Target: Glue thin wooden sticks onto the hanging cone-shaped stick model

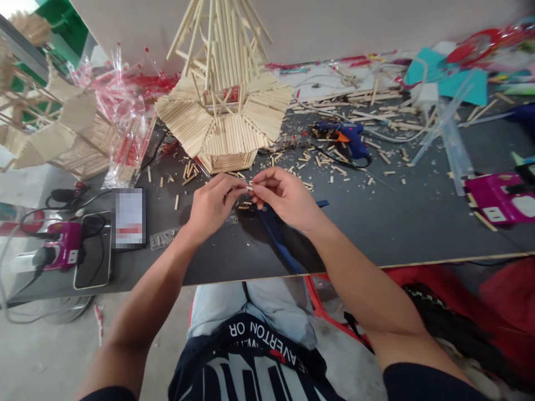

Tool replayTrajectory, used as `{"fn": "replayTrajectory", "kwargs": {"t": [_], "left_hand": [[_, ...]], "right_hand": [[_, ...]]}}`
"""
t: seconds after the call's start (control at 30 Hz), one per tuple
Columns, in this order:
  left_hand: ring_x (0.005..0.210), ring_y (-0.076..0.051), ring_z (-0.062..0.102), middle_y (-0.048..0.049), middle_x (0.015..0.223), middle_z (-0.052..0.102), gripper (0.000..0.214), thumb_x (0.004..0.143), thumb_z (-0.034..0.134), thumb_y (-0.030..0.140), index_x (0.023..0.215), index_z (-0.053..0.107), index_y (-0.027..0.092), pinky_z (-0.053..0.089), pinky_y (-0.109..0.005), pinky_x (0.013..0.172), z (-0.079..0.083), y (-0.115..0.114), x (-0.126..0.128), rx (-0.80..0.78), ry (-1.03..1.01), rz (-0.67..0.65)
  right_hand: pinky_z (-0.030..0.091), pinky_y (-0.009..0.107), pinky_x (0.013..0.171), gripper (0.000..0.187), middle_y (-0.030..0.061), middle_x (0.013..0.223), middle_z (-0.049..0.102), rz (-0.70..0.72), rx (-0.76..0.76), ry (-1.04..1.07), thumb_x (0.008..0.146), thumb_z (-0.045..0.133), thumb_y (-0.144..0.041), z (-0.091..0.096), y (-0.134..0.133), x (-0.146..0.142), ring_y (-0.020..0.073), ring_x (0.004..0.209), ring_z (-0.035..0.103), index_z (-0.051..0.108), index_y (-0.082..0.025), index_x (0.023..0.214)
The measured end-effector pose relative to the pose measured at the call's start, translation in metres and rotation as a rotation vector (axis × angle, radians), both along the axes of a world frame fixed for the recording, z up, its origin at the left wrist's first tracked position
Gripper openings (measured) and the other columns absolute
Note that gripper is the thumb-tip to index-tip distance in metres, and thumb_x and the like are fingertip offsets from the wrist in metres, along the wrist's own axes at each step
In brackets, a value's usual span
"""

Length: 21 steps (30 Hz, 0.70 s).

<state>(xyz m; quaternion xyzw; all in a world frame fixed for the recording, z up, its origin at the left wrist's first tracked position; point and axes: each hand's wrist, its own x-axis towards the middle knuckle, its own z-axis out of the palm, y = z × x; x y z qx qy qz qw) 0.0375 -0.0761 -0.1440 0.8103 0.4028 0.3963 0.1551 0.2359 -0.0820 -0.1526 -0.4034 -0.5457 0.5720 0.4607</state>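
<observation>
My left hand [214, 205] and my right hand [286, 197] meet over the dark table, fingertips pinched around a short piece of wooden stick [249, 188]. Only a bit of the piece shows between the fingers. Under my right hand lies a blue hand tool [278, 239] with long handles; my hand hides part of it, so its kind is unclear. Just beyond both hands stands a model built of pale wooden sticks [228, 131], with flared panels and a tall upper part. A clear plastic ruler [165, 238] rests beside my left wrist.
A blue glue gun [355, 139] lies right of the model among cut stick bits. Phones [92, 253], a purple power strip [67, 245] and cables crowd the left. Another stick model [62, 122] stands far left. Clear glue sticks [455, 145] and a second purple power strip [501, 197] are right.
</observation>
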Motion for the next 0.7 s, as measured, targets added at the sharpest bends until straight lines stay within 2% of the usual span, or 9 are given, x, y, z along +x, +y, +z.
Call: {"fn": "replayTrajectory", "kwargs": {"t": [0.23,0.37,0.5,0.6,0.7], "left_hand": [[0.08,-0.011,0.067,-0.0027,0.091,0.072,0.013,0.1,0.059,0.024,0.099,0.07,0.018,0.053,-0.022,0.072,0.0,-0.001,0.002,-0.022,-0.009,-0.012],[0.086,-0.011,0.069,-0.0027,0.093,0.074,0.011,0.099,0.061,0.02,0.099,0.071,0.018,0.054,-0.02,0.076,0.001,-0.002,0.002,0.052,-0.056,-0.03],[0.088,-0.011,0.071,-0.0039,0.095,0.076,0.01,0.098,0.064,0.018,0.098,0.073,0.017,0.054,-0.02,0.079,0.003,-0.002,0.001,0.1,-0.073,-0.045],[0.084,-0.011,0.071,-0.0039,0.093,0.077,0.01,0.097,0.065,0.019,0.096,0.074,0.017,0.055,-0.02,0.074,0.003,-0.002,0.002,0.09,-0.076,0.0],[0.079,-0.01,0.07,-0.0043,0.091,0.077,0.01,0.097,0.064,0.018,0.095,0.074,0.016,0.053,-0.019,0.067,0.003,-0.001,0.002,0.058,-0.101,0.032]], "right_hand": [[0.055,0.026,0.059,0.017,-0.0019,0.076,0.066,-0.101,0.177,-0.126,0.094,0.067,-0.034,0.005,-0.005,0.001,0.0091,0.061,0.063,0.056,-0.022,0.094],[0.054,0.026,0.06,0.01,-0.0021,0.077,0.065,-0.12,0.273,-0.185,0.094,0.066,-0.026,0.006,-0.009,0.001,0.0095,0.062,0.063,0.057,-0.022,0.097],[0.054,0.026,0.059,0.008,-0.0021,0.076,0.064,-0.113,0.299,-0.225,0.096,0.064,-0.028,0.007,-0.009,0.0,0.0104,0.06,0.062,0.057,-0.023,0.096],[0.058,0.029,0.067,0.009,0.0012,0.085,0.068,-0.152,0.313,-0.304,0.095,0.065,-0.029,0.011,-0.009,0.009,0.0136,0.07,0.068,0.06,-0.023,0.1],[0.061,0.039,0.084,0.019,0.0091,0.105,0.071,-0.229,0.316,-0.531,0.094,0.064,-0.036,0.018,-0.018,0.029,0.0215,0.09,0.072,0.064,-0.021,0.105]]}}
